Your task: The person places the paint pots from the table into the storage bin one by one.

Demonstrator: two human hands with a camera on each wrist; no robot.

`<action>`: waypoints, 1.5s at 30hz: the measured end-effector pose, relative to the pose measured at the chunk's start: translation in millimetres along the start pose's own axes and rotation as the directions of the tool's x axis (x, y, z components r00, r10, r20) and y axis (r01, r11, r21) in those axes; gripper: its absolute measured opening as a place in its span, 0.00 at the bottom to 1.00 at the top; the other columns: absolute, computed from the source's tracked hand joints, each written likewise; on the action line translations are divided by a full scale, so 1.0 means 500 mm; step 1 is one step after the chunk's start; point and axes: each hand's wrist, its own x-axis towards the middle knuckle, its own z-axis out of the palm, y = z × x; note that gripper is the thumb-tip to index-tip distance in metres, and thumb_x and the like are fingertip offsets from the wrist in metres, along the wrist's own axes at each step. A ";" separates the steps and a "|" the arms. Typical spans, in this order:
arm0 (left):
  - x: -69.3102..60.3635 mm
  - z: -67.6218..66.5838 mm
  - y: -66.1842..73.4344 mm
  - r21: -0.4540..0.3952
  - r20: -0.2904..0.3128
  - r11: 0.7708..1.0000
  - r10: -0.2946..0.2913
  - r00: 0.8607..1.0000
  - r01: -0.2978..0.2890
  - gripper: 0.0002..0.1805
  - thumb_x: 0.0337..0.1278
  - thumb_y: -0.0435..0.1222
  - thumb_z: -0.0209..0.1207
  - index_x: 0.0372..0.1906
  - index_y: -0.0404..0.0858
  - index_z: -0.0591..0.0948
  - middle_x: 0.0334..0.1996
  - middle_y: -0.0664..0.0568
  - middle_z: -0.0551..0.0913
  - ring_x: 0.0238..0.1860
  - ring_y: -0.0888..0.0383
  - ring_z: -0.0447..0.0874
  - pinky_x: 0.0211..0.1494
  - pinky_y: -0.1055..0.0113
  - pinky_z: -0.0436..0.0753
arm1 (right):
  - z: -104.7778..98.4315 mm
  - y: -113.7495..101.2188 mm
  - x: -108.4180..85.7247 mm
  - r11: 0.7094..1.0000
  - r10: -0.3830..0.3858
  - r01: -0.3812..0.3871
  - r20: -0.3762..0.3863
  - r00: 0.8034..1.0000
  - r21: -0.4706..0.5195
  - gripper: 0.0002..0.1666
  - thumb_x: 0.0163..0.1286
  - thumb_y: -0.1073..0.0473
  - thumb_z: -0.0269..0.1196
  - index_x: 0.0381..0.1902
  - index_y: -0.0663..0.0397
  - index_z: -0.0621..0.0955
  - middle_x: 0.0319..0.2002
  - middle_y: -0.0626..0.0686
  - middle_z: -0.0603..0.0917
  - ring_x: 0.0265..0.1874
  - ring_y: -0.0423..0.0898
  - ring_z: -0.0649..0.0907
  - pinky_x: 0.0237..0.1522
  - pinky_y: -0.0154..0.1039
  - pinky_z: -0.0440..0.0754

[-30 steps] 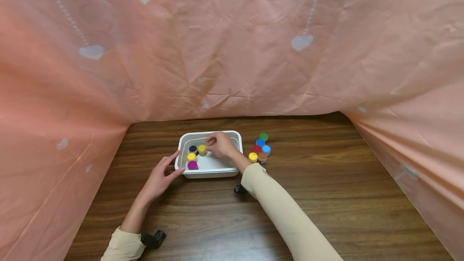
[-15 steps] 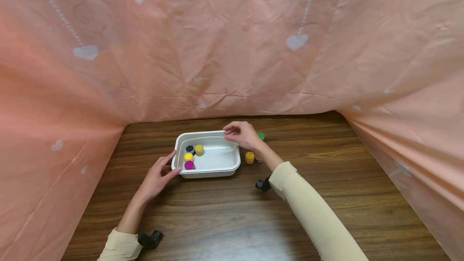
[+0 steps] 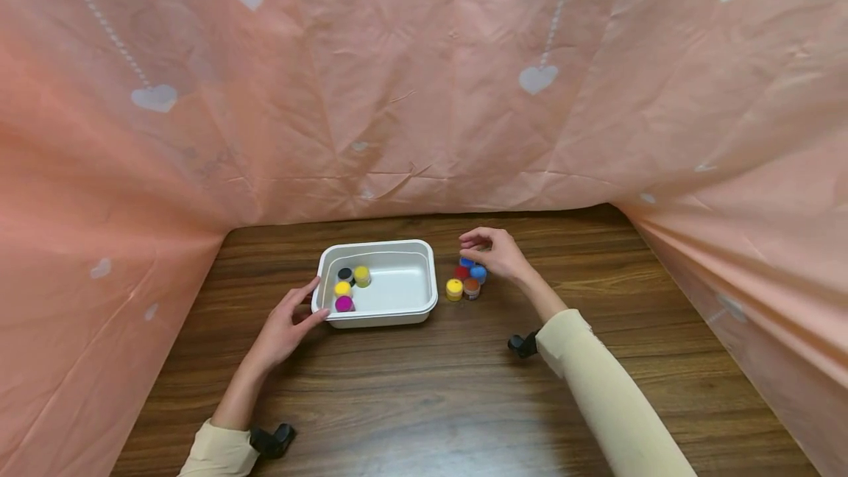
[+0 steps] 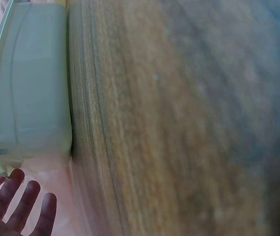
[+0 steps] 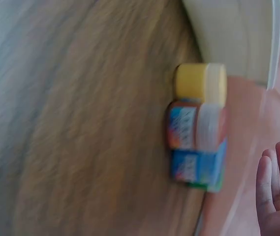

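Note:
My left hand [image 3: 281, 326] touches the near left corner of a white plastic tray [image 3: 377, 320], its thumb at the front rim and its fingers along the left side. In the left wrist view those fingers are spread and nearly straight. Inside the tray stand a black paint pot [image 3: 346, 275], two yellow paint pots [image 3: 361, 275] and a magenta paint pot [image 3: 344, 304]. Over the far side of a small group of paint pots, my right hand [image 3: 500, 252] hovers with relaxed fingers, holding nothing. A yellow-capped pot [image 3: 453, 289], a brown pot [image 3: 471, 288], a red pot [image 3: 461, 273] and blue pots [image 3: 478, 274] show there.
The tray and pots stand on a dark wooden table [image 3: 411, 381]. A pink cloth [image 3: 424, 116] with white hearts hangs behind and at both sides. A sliver of green [image 5: 211, 187] shows behind the blue pot in the right wrist view.
My right hand has left the tray's inside and moved right, over the loose pots. The left hand stays at the tray's corner. The view has shifted slightly.

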 end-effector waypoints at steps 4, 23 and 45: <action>-0.001 0.000 -0.002 -0.005 0.000 1.000 0.004 1.000 -0.004 0.38 0.70 0.48 0.64 0.80 0.48 0.65 0.63 0.41 0.76 0.62 0.45 0.75 0.64 0.44 0.82 | -0.011 0.030 -0.017 0.999 0.041 -0.041 -0.007 0.999 -0.002 0.19 0.73 0.60 0.68 0.58 0.63 0.84 0.52 0.63 0.88 0.52 0.59 0.86 0.55 0.50 0.84; -0.005 -0.003 -0.003 -0.005 0.005 1.000 -0.014 1.000 0.014 0.39 0.69 0.49 0.65 0.80 0.51 0.65 0.63 0.42 0.76 0.64 0.45 0.75 0.64 0.44 0.82 | -0.002 0.092 -0.048 0.979 0.181 -0.187 0.072 0.981 0.084 0.25 0.74 0.59 0.67 0.64 0.64 0.80 0.58 0.66 0.84 0.56 0.60 0.84 0.58 0.48 0.84; 0.000 0.000 0.000 -0.004 0.010 1.000 -0.016 1.000 0.016 0.38 0.70 0.49 0.64 0.81 0.49 0.65 0.64 0.41 0.75 0.64 0.44 0.75 0.65 0.43 0.81 | -0.008 0.112 -0.046 0.971 0.206 -0.219 0.134 0.969 0.093 0.24 0.72 0.60 0.69 0.63 0.64 0.81 0.58 0.66 0.84 0.57 0.58 0.84 0.58 0.46 0.84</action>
